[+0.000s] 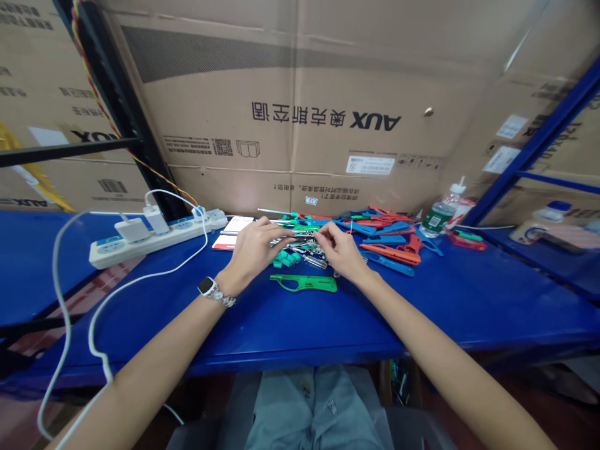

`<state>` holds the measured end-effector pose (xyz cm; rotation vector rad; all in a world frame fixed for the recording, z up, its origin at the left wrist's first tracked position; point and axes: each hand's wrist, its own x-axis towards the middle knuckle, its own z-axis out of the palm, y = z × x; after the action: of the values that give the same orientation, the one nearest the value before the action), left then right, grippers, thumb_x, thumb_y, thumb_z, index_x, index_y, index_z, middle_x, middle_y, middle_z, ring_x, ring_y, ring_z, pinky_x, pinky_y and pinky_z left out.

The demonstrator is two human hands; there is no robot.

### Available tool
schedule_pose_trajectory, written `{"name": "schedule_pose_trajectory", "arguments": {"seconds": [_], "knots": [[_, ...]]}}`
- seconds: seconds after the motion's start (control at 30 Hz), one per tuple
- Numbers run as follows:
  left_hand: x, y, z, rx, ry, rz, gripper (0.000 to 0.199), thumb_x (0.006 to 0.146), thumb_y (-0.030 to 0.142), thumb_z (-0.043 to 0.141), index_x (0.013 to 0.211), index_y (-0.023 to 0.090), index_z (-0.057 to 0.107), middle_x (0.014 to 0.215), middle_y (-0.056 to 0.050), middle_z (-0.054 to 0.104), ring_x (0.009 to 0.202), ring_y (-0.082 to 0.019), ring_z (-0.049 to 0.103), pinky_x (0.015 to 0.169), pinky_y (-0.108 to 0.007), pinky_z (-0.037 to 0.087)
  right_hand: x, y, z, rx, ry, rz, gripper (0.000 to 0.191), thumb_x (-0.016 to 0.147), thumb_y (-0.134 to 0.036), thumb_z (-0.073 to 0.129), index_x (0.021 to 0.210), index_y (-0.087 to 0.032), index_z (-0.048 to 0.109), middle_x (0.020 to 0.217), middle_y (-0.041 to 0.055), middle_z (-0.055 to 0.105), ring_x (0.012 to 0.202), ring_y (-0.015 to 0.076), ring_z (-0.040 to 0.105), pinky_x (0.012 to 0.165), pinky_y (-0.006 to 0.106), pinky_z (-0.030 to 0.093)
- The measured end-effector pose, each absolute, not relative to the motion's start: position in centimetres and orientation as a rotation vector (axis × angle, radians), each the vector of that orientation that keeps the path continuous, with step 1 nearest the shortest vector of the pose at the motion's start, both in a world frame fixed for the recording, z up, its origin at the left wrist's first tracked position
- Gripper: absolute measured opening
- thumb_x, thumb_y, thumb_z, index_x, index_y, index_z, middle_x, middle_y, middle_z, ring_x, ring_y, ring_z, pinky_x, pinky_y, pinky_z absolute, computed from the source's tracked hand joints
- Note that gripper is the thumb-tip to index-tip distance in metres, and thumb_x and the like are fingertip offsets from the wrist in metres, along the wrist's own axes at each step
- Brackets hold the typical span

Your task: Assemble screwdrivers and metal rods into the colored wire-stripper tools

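Observation:
Above the middle of the blue table, my left hand point(255, 245) is closed in a pinch on a slim metal rod point(299, 237). The fingers of my right hand point(341, 249) are pinched at the rod's right end; any smaller part between them is too small to make out. Just below my hands lies a green plastic lighter casing point(307, 284), long and flat with a trigger loop. Small teal plastic pieces point(285, 259) and a heap of small metal parts point(315, 259) sit under and between the hands, partly hidden by them.
Orange casings point(391, 252) and blue casings point(388, 263) are piled to the right. Behind them stands a clear bottle point(438, 215) with a nozzle. A white power strip point(140, 244) with chargers and loose cables occupies the left. Cardboard point(225, 81) walls the back.

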<state>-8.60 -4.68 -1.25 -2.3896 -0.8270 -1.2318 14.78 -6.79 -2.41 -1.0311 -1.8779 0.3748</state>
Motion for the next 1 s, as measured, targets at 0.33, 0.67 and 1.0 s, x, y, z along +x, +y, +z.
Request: {"name": "schedule_pose_trajectory", "arguments": {"seconds": [0.33, 0.67, 1.0], "knots": [[-8.61, -4.69, -1.03, -2.381, -0.756, -1.29, 0.02, 0.098, 0.04, 0.064, 0.097, 0.024, 0.077, 0.083, -0.002, 0.077, 0.071, -0.019, 0.055, 0.063, -0.031, 0.044, 15.1, -7.32, -1.76, -1.005, -1.963, 0.23, 0.022, 0.105, -0.038, 0.04, 0.089, -0.024, 0.046, 0.074, -0.0006, 0.053, 0.066, 0.0174, 0.05, 0.066, 0.031, 0.036], [-8.8, -5.03, -0.42, -2.337, -0.704, -1.242, 0.019, 0.099, 0.037, 0.063, 0.098, 0.023, 0.076, 0.085, -0.001, 0.077, 0.073, -0.018, 0.057, 0.065, -0.031, 0.041, 15.48, -6.87, -1.99, -0.983, -2.005, 0.065, 0.019, 0.106, -0.034, 0.037, 0.09, -0.024, 0.043, 0.083, 0.0035, 0.057, 0.074, 0.02, 0.051, 0.072, 0.035, 0.04], [-8.8, -4.79, -0.8, -2.452, -0.758, -1.319, 0.018, 0.099, 0.037, 0.063, 0.103, 0.021, 0.071, 0.087, -0.003, 0.073, 0.077, -0.019, 0.059, 0.069, -0.031, 0.048, 14.84, -6.99, -2.07, -0.913, -2.027, 0.142, 0.034, 0.108, -0.04, 0.034, 0.08, -0.024, 0.041, 0.075, 0.0006, 0.052, 0.069, 0.0169, 0.05, 0.067, 0.032, 0.038]]}}
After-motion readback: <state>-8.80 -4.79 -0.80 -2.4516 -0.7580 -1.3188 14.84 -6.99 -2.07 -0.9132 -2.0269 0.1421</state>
